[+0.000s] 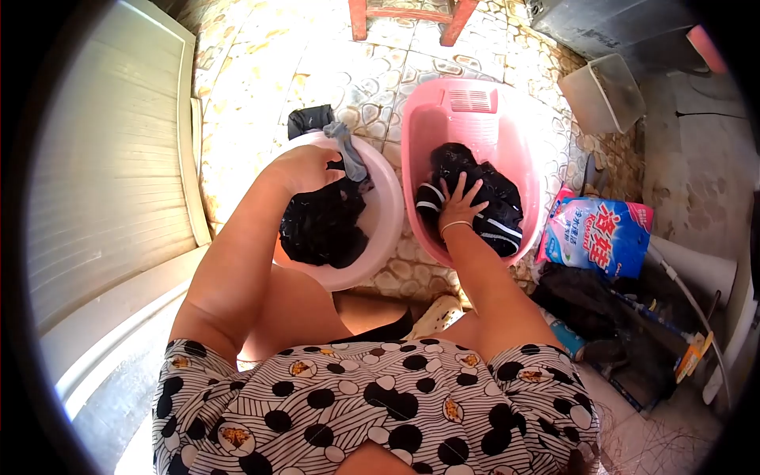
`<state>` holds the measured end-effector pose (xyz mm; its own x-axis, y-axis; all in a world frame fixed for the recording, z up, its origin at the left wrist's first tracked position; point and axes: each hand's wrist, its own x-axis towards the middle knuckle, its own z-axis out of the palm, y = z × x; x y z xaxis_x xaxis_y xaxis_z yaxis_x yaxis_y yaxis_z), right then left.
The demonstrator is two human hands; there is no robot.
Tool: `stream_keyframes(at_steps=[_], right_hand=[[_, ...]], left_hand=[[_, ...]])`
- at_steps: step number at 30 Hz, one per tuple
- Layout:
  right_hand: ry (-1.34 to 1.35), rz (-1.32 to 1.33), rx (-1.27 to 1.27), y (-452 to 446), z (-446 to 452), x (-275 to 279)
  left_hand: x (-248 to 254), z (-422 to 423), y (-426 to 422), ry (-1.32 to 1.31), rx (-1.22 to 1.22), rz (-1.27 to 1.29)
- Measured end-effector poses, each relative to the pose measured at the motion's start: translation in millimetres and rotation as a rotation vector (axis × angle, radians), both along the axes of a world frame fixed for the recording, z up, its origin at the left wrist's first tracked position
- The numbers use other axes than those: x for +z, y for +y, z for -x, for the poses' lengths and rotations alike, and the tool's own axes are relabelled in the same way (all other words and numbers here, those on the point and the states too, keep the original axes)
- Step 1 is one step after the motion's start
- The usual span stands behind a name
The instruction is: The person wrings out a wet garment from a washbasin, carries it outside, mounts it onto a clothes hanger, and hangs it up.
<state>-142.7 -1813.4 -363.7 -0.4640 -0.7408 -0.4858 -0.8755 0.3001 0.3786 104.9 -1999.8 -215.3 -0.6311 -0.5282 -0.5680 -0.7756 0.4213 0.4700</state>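
Over the round pale pink basin [385, 229], my left hand [307, 169] is closed on part of a black garment [324, 226]; its fingertips are partly hidden. The rest of that wet black cloth lies in the basin. A grey sock [347, 150] hangs over the basin's rim beside this hand, and a folded black cloth [310, 120] sits at the far rim. In the pink washing tub [513, 123] my right hand [461, 206] lies with fingers spread on wet black clothes [495, 194], some with white stripes.
To the right of the tub lies a blue and pink detergent bag [599, 236]. Behind it is a clear plastic bin [603, 93]. Dark items and a hose [689, 293] lie at the lower right. A red wooden stool [408, 17] stands ahead; a white panel [111, 158] borders the left.
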Motion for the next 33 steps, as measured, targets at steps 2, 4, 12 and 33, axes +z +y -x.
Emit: stream_keyframes(at_steps=[2,4,12,33], right_hand=[[0.026,0.014,0.007,3,-1,-10],[0.053,0.036,0.016,2,-1,-15],[-0.040,0.079,-0.025,2,5,-20],[-0.880,0.578,-0.095,-23,51,204]], left_hand=[[-1,4,1,-0.023,0.001,-0.002],[1,11,2,-0.033,-0.010,0.003],[17,35,33,0.047,0.014,0.070],[39,38,81,0.213,-0.091,0.069]])
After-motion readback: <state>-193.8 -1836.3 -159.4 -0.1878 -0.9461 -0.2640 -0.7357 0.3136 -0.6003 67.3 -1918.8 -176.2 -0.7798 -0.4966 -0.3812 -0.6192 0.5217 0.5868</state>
